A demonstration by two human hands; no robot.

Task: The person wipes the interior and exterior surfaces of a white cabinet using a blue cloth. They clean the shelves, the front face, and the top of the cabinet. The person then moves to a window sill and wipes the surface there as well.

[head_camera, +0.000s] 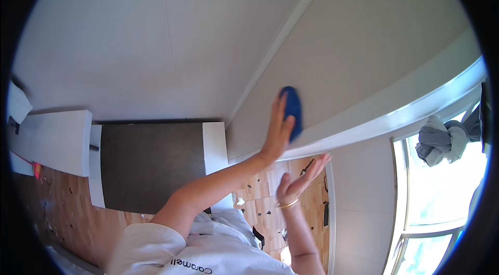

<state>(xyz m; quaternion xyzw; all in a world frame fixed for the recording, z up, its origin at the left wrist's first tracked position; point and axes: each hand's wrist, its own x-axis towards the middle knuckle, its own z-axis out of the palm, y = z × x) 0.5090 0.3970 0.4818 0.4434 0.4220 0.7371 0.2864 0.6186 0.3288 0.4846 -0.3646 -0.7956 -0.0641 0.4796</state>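
My left hand [277,129] grips a blue oval cloth or pad [292,113] by its near side. It holds the pad at the beige wall panel [351,60], just above a glossy white ledge-like strip [374,113]. Motion blurs the pad's edges, so its exact material is unclear. Below and to the right, my right hand [298,183] is raised with its palm turned up, thumb apart from the fingers, holding nothing. A gold-coloured bracelet [287,204] circles that wrist.
A low bed-like frame with a dark panel [152,166] and white ends stands at left, beside a white cabinet [54,142]. Small debris lies scattered over the wood floor [265,201]. At right, a knotted grey and white curtain [444,140] hangs before a bright window [436,193].
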